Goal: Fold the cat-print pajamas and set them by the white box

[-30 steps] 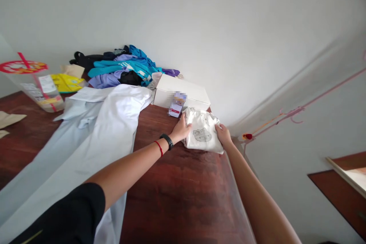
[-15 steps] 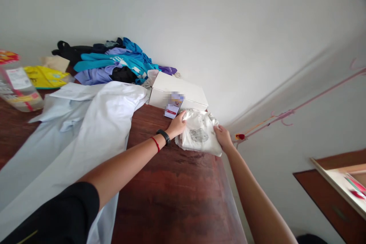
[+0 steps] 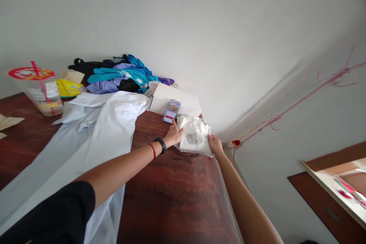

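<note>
A folded white garment (image 3: 197, 127) with a grey cartoon cat face printed on it lies at the table's far right, on top of other folded cloth whose layers show at the left edge. My left hand (image 3: 173, 134) is at its left side, index finger stretched forward and thumb against the cloth. It wears a black band and a red string at the wrist. On the opposite edge, my right hand (image 3: 215, 145) pinches the garment between thumb and fingers, the fingers partly hidden. Just beyond my left fingertips stands a small purple-and-white box (image 3: 170, 116), partly blurred.
Behind the garment is a white cardboard box (image 3: 177, 97). White trousers (image 3: 114, 129) spread across the wooden table (image 3: 171, 198). A clothes heap (image 3: 122, 74), a yellow packet (image 3: 68, 88) and a plastic cup (image 3: 42, 93) with a straw stand left. A pink coat rack (image 3: 300, 103) is right.
The view has shifted, bringing the whole cup into sight. My left hand has slid nearer along the garment's side and its index finger is now extended. My right hand stays at the right edge.
</note>
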Demonstrator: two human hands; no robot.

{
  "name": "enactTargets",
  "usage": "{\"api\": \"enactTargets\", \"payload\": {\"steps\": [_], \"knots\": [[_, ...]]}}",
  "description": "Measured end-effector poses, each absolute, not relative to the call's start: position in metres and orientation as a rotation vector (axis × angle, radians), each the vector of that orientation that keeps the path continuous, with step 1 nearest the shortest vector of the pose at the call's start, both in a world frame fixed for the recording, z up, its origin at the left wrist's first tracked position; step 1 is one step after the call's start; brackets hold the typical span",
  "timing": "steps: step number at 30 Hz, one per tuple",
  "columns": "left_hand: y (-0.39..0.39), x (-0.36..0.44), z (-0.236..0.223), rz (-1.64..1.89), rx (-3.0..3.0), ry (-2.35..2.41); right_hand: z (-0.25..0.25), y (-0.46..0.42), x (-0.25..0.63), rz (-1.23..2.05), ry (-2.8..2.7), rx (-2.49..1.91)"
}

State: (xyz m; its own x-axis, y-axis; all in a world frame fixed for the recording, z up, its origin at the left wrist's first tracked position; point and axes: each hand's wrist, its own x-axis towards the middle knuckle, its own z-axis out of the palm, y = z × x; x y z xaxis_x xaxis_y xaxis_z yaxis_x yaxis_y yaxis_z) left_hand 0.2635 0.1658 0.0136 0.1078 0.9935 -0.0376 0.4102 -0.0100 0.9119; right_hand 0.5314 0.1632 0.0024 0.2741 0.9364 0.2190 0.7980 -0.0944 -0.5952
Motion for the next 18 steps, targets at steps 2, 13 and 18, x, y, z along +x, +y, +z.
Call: {"api": "enactTargets", "payload": {"steps": [2,13,18], "knots": [[0.143,0.254,0.019,0.895,1.602,1.388,0.012,0.143,0.515,0.184,-1.489,-1.893],[0.021,0.13,-0.007,0.844,2.217,1.204,0.027,0.016,0.338,0.547,-2.13,-0.934],[0.018,0.096,-0.018,0.825,2.501,1.126,0.011,0.014,0.3,0.738,-2.184,-0.867]]}}
